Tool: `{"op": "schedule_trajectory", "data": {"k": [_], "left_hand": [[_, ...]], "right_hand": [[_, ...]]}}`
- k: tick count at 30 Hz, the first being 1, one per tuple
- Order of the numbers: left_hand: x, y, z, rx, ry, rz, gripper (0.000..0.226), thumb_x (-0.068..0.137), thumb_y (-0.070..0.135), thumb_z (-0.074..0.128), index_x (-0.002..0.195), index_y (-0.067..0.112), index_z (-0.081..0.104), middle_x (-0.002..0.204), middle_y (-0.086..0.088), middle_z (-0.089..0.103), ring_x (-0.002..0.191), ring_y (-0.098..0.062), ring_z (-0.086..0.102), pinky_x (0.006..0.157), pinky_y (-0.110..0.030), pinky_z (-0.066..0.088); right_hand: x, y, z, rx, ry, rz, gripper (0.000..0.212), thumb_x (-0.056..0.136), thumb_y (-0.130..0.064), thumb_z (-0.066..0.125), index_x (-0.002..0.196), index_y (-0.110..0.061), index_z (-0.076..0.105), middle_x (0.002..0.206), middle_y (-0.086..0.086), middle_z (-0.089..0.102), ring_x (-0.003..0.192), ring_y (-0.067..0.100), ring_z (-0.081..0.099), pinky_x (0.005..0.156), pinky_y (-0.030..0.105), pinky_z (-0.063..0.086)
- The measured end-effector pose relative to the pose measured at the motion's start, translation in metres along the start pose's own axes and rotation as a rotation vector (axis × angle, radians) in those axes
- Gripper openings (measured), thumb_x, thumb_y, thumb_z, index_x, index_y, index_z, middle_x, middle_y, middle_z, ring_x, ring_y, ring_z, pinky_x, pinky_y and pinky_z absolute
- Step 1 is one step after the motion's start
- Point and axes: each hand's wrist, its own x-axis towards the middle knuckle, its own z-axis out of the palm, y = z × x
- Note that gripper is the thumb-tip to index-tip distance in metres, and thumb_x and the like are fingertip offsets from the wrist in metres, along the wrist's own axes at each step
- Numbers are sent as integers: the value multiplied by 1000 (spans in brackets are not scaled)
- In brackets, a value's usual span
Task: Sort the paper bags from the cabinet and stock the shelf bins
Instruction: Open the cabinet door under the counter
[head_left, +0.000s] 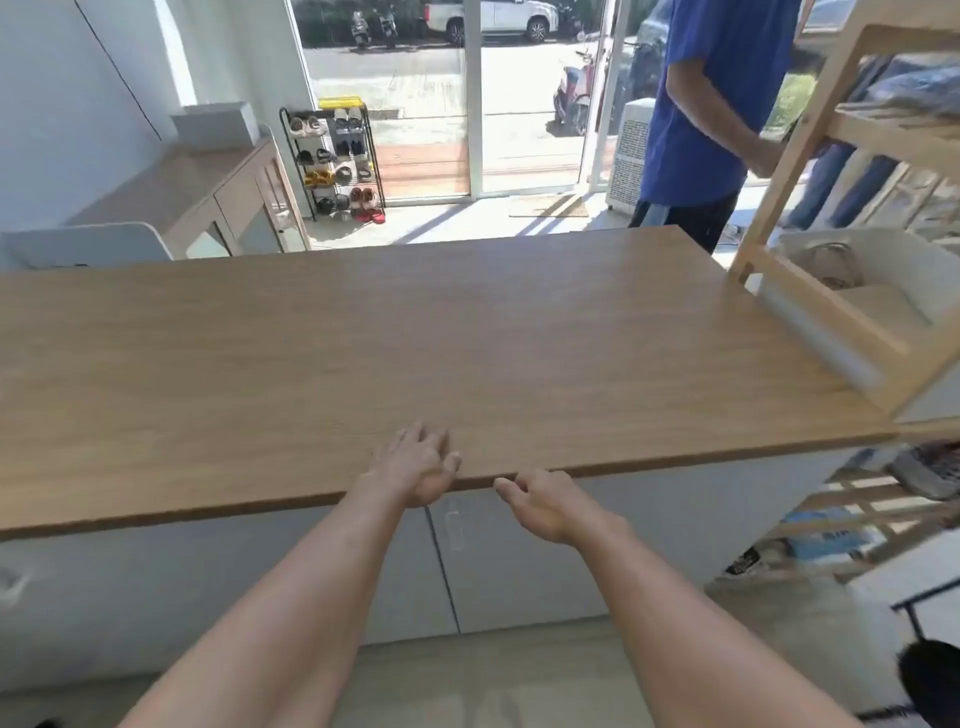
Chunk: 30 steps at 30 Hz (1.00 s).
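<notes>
A white cabinet (519, 561) with closed doors stands under a long wooden countertop (415, 332). My left hand (415, 465) hovers at the counter's front edge, fingers apart and empty. My right hand (545, 501) is just below that edge in front of the cabinet door, fingers loosely curled, holding nothing. A wooden shelf unit (810, 156) stands at the right, with a white bin (810, 312) on its middle level holding brown paper bags (831, 270). No bags lie on the counter.
A person in a blue shirt (722, 104) stands behind the counter near the shelf. A shoe rack (337, 161) and a wooden sideboard (208, 192) are at the back left, by glass doors (467, 93). Lower shelf levels hold shoes (924, 467) and packages.
</notes>
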Motion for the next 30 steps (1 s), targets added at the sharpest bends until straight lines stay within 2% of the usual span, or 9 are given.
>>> {"op": "schedule_trajectory", "data": {"k": [4, 9, 12, 15, 18, 20, 23, 28, 30], "left_hand": [[-4, -7, 3, 75, 41, 46, 59, 100, 41, 33, 154, 26, 15, 163, -6, 7, 149, -26, 10, 118, -46, 19], [-4, -13, 9, 79, 69, 55, 57, 100, 43, 33, 153, 29, 16, 163, -4, 9, 149, -24, 9, 118, -43, 18], [-6, -14, 15, 59, 93, 53, 57, 101, 44, 32, 154, 31, 14, 164, -1, 6, 150, -22, 7, 118, -43, 14], [-6, -15, 20, 55, 117, 49, 57, 101, 45, 30, 154, 32, 14, 164, 0, 5, 150, -22, 6, 119, -44, 12], [-6, -17, 23, 53, 130, 52, 56, 101, 45, 28, 154, 33, 13, 164, 0, 5, 150, -22, 6, 120, -45, 10], [-7, -18, 25, 53, 140, 60, 55, 101, 45, 28, 154, 33, 13, 164, 0, 5, 150, -22, 6, 120, -45, 10], [-11, -21, 28, 69, 167, 81, 53, 102, 43, 28, 153, 35, 17, 164, -1, 8, 150, -22, 8, 120, -45, 11], [-28, -24, 33, 132, 213, 134, 51, 102, 40, 31, 152, 34, 22, 162, -5, 17, 148, -24, 16, 117, -42, 18], [-38, -21, 37, 167, 274, 173, 51, 101, 38, 34, 151, 29, 28, 159, -6, 24, 145, -23, 23, 114, -40, 21]], "right_hand": [[11, 1, 28, 20, -66, 35, 50, 98, -48, 33, 113, -9, 59, 126, 19, 58, 116, 33, 53, 87, 33, 39], [33, -3, 69, 143, -119, 58, 51, 97, -46, 36, 128, -8, 50, 134, 22, 52, 123, 36, 49, 96, 37, 40], [43, -7, 86, 177, -105, 64, 49, 98, -42, 35, 131, -8, 46, 134, 21, 53, 122, 37, 50, 96, 36, 41], [55, -13, 103, 262, -78, 79, 43, 98, -41, 34, 125, -10, 48, 125, 22, 58, 111, 38, 58, 92, 38, 48], [58, -16, 111, 373, -41, 123, 41, 98, -41, 35, 125, -12, 46, 116, 22, 61, 100, 38, 63, 89, 45, 52], [54, -15, 113, 398, -37, 125, 39, 98, -39, 36, 125, -12, 46, 116, 22, 61, 103, 39, 61, 90, 44, 51], [43, -8, 115, 347, -50, 91, 39, 100, -36, 36, 127, -11, 49, 126, 20, 57, 116, 37, 53, 90, 34, 43], [12, 5, 120, 352, -87, 69, 40, 100, -39, 35, 129, -17, 51, 136, 14, 37, 121, 33, 48, 102, 33, 35], [-3, 11, 124, 367, -95, 61, 40, 99, -39, 35, 128, -17, 53, 136, 13, 34, 122, 33, 48, 105, 33, 34]]}}
